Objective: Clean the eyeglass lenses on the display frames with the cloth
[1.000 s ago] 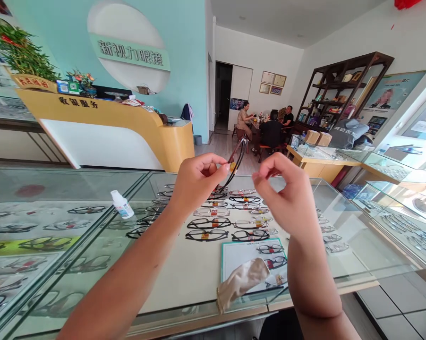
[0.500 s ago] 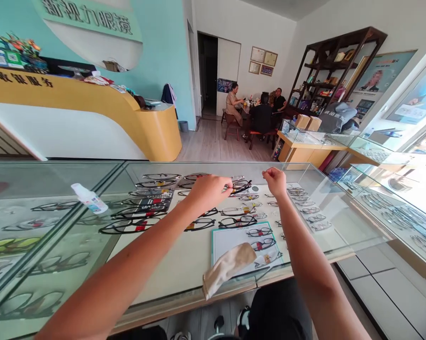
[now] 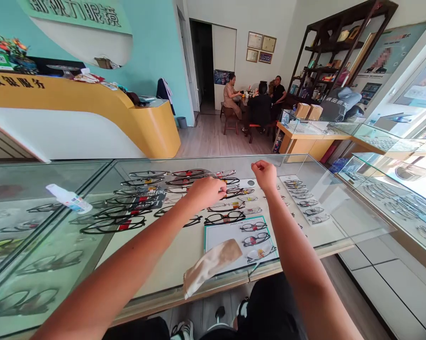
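My left hand (image 3: 210, 190) is pinched closed above the glass top of a display case (image 3: 138, 276). A dark-framed pair of glasses (image 3: 234, 192) shows right beside its fingertips; I cannot tell whether it is held or lies beneath the glass. Farther right, my right hand (image 3: 265, 174) is raised over the back of the case, fingers curled together, and whatever they hold is not visible. Below my hands, a folded beige cloth (image 3: 213, 265) lies on the glass at the front edge. A white spray bottle (image 3: 68, 198) lies on the left.
Several eyeglasses (image 3: 225, 217) fill the case, some on a teal-edged white card (image 3: 216, 236). Beyond stands a yellow counter (image 3: 156, 132). Several people sit around a table at the back. Another glass showcase (image 3: 404, 198) runs along the right.
The view has shifted, so the case and both hands appear farther left and slightly higher. My hands keep nearly the same closed poses; the cloth and bottle stay in place on the glass.
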Tool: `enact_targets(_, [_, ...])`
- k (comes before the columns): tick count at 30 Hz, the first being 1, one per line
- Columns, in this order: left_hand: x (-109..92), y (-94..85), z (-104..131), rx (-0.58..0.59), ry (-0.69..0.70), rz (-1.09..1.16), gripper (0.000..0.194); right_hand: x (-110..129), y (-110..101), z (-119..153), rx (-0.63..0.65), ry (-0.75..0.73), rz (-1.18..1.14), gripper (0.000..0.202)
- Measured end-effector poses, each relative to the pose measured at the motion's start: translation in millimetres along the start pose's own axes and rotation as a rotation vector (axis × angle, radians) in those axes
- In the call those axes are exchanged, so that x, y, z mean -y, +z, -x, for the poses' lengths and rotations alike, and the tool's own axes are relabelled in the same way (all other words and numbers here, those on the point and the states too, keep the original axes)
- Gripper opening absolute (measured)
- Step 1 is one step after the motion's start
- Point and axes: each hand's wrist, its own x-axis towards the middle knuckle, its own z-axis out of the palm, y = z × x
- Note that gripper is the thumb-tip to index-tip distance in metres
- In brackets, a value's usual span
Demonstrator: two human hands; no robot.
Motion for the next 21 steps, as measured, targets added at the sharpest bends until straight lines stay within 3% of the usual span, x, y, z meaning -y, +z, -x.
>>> enact_targets(5, [1.0,-0.7,-13.5,0.031,0.018,0.007,0.019,0.0,-1.7,-0.3,0.005,-0.021,0.007,0.027])
enact_targets(12, [-3.1,11.4,-11.2,0.039,0.006,-0.001,0.025,-2.6,0.7,1.9,0.02,-0.032,0.035,0.023])
enact_targets(21, [-4.0,14.5,-11.8,0.081,-0.001,0.01,0.024,-3.1,3.5,6.1,0.061,-0.055,0.046,0.018])
